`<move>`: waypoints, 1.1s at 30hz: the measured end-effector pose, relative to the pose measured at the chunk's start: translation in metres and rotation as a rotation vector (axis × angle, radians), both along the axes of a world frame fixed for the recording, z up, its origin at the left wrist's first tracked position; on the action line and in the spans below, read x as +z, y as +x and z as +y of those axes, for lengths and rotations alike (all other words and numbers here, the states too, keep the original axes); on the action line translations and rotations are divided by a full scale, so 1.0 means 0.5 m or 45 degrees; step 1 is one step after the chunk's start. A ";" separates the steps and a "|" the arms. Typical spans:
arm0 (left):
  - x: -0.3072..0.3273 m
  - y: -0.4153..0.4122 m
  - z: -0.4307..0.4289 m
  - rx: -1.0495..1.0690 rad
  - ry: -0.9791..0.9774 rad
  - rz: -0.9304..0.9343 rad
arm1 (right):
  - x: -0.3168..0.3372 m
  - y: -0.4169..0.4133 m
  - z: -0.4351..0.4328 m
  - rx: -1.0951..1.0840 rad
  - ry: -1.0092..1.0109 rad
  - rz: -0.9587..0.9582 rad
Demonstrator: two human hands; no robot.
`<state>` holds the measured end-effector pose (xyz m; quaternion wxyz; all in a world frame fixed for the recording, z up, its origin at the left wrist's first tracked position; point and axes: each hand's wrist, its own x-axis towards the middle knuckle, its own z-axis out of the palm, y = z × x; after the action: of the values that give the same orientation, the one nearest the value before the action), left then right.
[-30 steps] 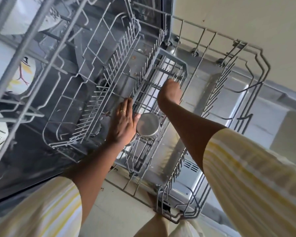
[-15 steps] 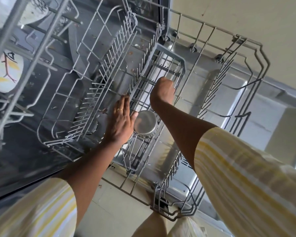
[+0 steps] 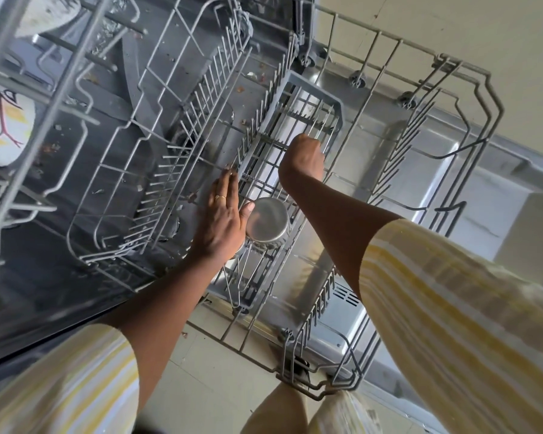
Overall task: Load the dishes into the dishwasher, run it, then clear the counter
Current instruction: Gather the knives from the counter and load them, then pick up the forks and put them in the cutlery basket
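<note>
Stage: loading, early by my judgement; lower rack [image 3: 470, 98] is pulled out.
Cup: steel cup [image 3: 268, 219] sits mouth down in the rack's middle strip.
Upper rack [image 3: 44, 98]: holds a patterned dish [image 3: 3, 123] at its left edge.
Left hand [image 3: 221, 220]: fingers straight on the tines, thumb touching the cup.
Right hand [image 3: 303, 159]: reaches into the grey basket [image 3: 314, 86]; its fingers are hidden, so I cannot tell their state.
Remaining: further loading, running, clearing the table.
Hidden: table and controls are out of view.
</note>
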<state>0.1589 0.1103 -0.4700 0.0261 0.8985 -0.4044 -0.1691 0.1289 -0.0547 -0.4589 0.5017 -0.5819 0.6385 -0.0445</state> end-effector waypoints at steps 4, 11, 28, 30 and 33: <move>0.011 -0.001 -0.001 0.005 0.029 -0.004 | 0.005 -0.011 0.002 0.051 -0.026 0.065; 0.079 -0.052 -0.010 0.058 0.100 0.020 | 0.076 -0.094 0.083 0.603 -0.378 0.152; 0.374 -0.253 0.112 0.243 -0.055 0.127 | 0.385 -0.314 0.238 1.308 -0.713 0.130; 0.409 -0.270 0.146 0.304 -0.049 0.130 | 0.421 -0.327 0.266 1.357 -0.838 0.101; 0.474 -0.297 0.207 0.431 -0.140 0.107 | 0.460 -0.336 0.317 1.435 -0.913 -0.001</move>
<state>0.0105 0.2137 -0.2331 0.1199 0.9431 -0.2547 -0.1772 -0.0389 0.1039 -0.2288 0.2238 -0.9573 0.1824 0.0148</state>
